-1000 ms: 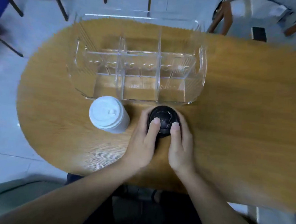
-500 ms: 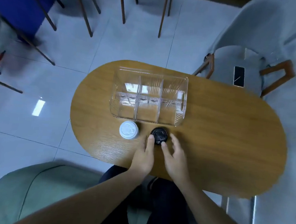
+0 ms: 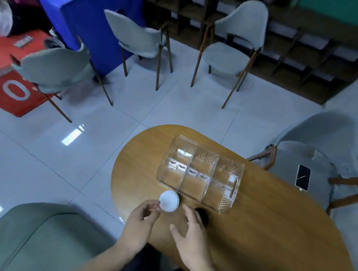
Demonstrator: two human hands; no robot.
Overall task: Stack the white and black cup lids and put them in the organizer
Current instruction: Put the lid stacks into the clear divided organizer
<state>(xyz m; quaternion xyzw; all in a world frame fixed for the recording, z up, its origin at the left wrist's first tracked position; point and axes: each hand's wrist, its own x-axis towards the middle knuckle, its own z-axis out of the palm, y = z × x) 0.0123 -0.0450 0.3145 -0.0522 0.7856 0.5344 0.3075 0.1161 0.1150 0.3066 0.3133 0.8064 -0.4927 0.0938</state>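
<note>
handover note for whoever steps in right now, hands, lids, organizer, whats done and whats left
Left hand: fingers loosely curled beside the white lid stack, fingertips at its edge, not gripping it.
Right hand: open, fingers spread, partly covering the black lid stack.
Both stacks stand on the wooden table, just in front of the clear organizer, white one to the left of black.
Done: lids appear stacked by colour.
Left: put both stacks into the organizer; none of its compartments holds lids yet.
</note>
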